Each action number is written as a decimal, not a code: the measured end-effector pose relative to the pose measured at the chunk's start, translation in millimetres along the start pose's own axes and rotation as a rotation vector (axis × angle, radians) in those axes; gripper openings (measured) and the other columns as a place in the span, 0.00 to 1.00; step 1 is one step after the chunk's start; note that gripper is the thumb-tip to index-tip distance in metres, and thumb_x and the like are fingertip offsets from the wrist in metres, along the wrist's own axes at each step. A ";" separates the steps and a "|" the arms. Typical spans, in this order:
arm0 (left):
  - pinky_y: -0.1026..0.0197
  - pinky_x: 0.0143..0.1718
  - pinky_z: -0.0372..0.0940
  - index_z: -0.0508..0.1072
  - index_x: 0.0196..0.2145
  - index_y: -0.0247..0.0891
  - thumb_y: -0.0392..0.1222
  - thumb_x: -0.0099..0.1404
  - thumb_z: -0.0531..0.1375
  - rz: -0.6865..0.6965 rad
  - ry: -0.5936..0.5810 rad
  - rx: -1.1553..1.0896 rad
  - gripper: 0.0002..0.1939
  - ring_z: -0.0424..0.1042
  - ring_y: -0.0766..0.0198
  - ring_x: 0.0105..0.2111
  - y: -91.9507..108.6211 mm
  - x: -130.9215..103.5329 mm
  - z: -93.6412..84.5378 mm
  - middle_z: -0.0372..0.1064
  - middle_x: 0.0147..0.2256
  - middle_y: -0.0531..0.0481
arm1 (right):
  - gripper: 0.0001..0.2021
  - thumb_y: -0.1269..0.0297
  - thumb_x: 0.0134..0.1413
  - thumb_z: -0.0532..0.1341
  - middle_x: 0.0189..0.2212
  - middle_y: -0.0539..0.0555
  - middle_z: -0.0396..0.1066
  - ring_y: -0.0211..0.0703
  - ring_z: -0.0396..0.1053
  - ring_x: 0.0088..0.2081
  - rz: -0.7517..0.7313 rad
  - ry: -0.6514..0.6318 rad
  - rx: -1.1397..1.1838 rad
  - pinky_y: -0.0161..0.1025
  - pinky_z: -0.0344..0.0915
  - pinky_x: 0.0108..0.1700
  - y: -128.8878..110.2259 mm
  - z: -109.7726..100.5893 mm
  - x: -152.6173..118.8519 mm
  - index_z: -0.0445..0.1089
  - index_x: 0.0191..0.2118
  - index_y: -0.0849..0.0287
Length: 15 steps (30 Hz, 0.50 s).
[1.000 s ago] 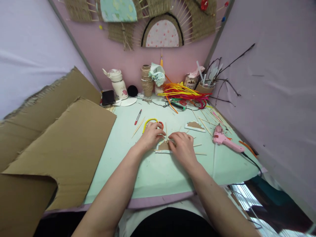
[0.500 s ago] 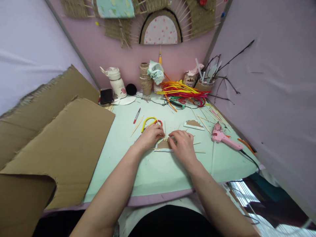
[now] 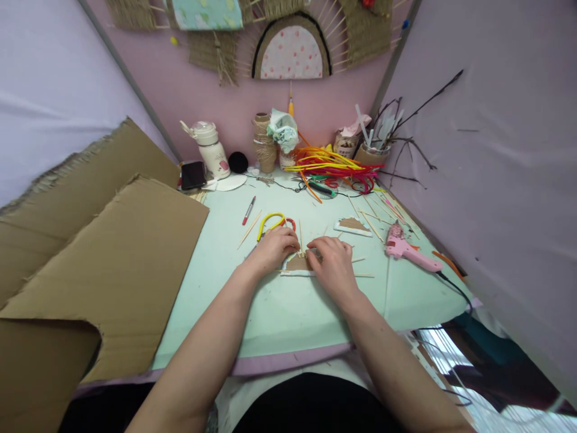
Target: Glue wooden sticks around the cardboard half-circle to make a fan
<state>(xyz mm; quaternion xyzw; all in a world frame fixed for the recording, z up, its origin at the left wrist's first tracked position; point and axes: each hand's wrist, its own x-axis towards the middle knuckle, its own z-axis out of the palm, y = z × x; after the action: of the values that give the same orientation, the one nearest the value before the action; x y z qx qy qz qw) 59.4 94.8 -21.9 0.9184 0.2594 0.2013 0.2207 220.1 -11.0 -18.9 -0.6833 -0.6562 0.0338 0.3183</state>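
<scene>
A small half-round cardboard piece [image 3: 297, 263] with a pale rim lies flat on the table, thin wooden sticks jutting out around its curve. My left hand [image 3: 278, 245] rests at its upper left, fingers curled together by the sticks; whatever they pinch is too small to make out. On the right part of the piece lies my right hand [image 3: 331, 261], its fingers bent and pressed down, partly hiding the cardboard and stick ends. One upright stick [image 3: 301, 233] shows between the two hands. Scissors with a yellow and red handle [image 3: 271, 222] lie just beyond my left hand.
A second half-round piece [image 3: 353, 226] lies behind my right hand, a pink glue gun [image 3: 412, 251] to its right. Large cardboard sheets [image 3: 130, 264] cover the left side. A bottle [image 3: 211, 153], twine [image 3: 265, 144], colourful pipe cleaners [image 3: 336, 162] and a jar of twigs [image 3: 372, 154] stand behind.
</scene>
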 end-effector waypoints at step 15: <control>0.57 0.46 0.64 0.79 0.32 0.38 0.34 0.66 0.58 0.051 0.023 0.011 0.09 0.70 0.61 0.40 -0.3 1.8 1.5 0.74 0.37 0.46 | 0.07 0.68 0.61 0.56 0.37 0.52 0.76 0.46 0.68 0.44 -0.008 0.015 0.019 0.44 0.50 0.49 1.8 2.7 -0.6 0.72 0.37 0.56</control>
<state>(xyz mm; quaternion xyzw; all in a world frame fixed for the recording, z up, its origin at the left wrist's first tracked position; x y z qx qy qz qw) 61.5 95.6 -22.8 0.9236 0.2394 0.2160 0.2073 220.4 -10.4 -22.2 -0.6779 -0.6560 0.0336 0.3300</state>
